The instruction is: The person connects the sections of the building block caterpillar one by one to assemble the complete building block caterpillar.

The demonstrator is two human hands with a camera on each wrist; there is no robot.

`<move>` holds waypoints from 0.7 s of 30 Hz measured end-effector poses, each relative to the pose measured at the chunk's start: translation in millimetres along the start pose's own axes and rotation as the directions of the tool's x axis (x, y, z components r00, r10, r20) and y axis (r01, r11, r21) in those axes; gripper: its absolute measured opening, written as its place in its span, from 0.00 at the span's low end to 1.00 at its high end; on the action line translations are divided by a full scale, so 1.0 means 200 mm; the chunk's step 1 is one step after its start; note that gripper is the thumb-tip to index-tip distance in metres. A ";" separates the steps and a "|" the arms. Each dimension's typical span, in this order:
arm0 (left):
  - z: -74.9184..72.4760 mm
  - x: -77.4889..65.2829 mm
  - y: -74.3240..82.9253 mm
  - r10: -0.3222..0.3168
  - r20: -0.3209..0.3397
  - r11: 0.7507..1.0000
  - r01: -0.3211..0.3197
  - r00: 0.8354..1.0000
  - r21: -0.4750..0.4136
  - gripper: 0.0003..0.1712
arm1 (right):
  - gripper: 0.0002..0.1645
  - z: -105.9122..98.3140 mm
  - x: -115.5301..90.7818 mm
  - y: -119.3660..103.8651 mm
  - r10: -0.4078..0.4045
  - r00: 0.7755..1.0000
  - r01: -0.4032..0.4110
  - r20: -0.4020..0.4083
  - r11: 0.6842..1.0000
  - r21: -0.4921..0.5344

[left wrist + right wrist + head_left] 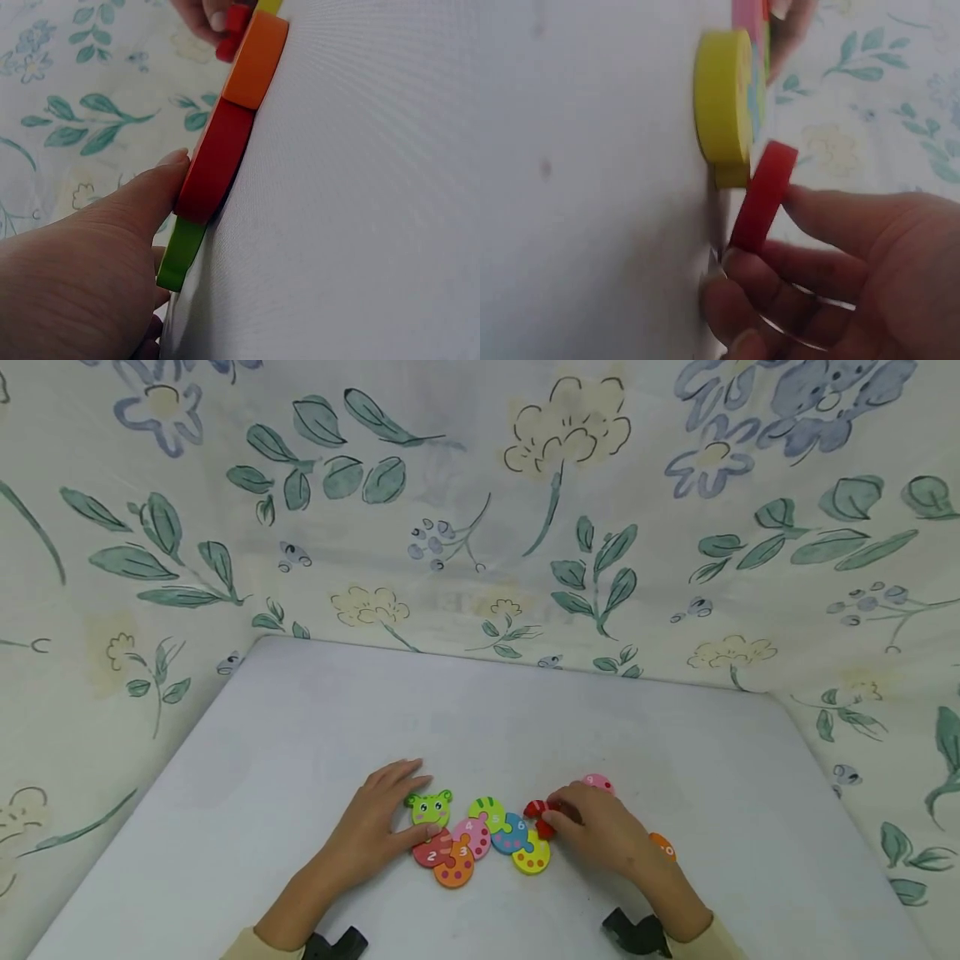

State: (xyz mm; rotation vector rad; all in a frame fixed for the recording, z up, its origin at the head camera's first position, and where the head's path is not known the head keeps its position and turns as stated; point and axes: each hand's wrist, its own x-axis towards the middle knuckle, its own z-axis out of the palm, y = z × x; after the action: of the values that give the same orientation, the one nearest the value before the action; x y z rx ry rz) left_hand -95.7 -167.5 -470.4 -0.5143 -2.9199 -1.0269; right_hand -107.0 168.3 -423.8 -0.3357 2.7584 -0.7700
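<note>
A caterpillar puzzle of numbered wooden pieces lies in a wavy row on the table. Its green smiling head is at the left end, followed by red 2, orange 3, pink 4, light green 5, blue 6 and a yellow piece. My left hand rests its thumb on the red 2, its other fingers stretched beyond the head. Between thumb and fingers my right hand pinches a red puzzle piece, tilted beside the yellow end piece. The right fingers partly cover it.
A loose pink piece lies behind my right hand, and an orange piece shows past the right forearm. The white table meets a flower-patterned cloth at its back and sides. Black wrist mounts sit at both wrists.
</note>
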 end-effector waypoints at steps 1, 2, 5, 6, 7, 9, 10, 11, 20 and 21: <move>0.00 0.00 0.00 0.002 0.000 1.000 -0.002 1.000 -0.001 0.43 | 0.13 -0.01 0.00 0.01 -0.011 1.000 0.011 0.012 1.000 0.010; 0.00 0.00 0.00 -0.001 0.002 1.000 0.001 1.000 -0.002 0.42 | 0.13 -0.02 0.00 0.02 -0.023 0.999 0.022 0.026 1.000 0.017; 0.00 0.01 0.01 0.000 0.003 1.000 0.000 1.000 0.000 0.42 | 0.15 -0.05 0.01 0.05 -0.072 0.995 0.069 0.063 0.997 0.045; 0.00 0.01 0.01 -0.001 0.003 1.000 0.001 1.000 0.001 0.42 | 0.16 -0.05 0.01 0.06 -0.092 0.993 0.087 0.074 0.995 0.058; 0.00 0.01 0.01 -0.004 0.005 1.000 0.004 1.000 0.003 0.42 | 0.17 -0.06 0.01 0.06 -0.113 0.990 0.108 0.081 0.992 0.066; 0.00 0.01 0.00 -0.009 0.007 1.000 0.009 1.000 0.007 0.42 | 0.18 -0.06 0.01 0.06 -0.141 0.986 0.134 0.091 0.988 0.082; 0.00 0.01 0.00 -0.012 0.009 1.000 0.012 1.000 0.008 0.43 | 0.19 -0.06 0.01 0.06 -0.146 0.985 0.138 0.094 0.987 0.085; 0.00 0.01 0.00 -0.014 0.011 1.000 0.014 1.000 0.008 0.43 | 0.19 -0.06 0.01 0.06 -0.148 0.985 0.140 0.093 0.986 0.087; 0.00 0.01 0.01 -0.025 0.021 1.000 0.025 0.999 0.007 0.43 | 0.15 -0.05 0.01 0.07 -0.111 0.992 0.106 0.053 0.990 0.092; 0.00 0.01 0.01 -0.023 0.021 1.000 0.023 0.999 0.007 0.43 | 0.14 -0.04 0.01 0.06 -0.110 0.993 0.105 0.046 0.991 0.085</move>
State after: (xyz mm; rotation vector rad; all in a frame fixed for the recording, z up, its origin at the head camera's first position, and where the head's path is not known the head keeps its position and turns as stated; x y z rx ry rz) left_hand -97.7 -166.3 -469.0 -0.4953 -2.9540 -1.0197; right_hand -113.1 182.2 -424.0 -0.4838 2.6701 -0.8863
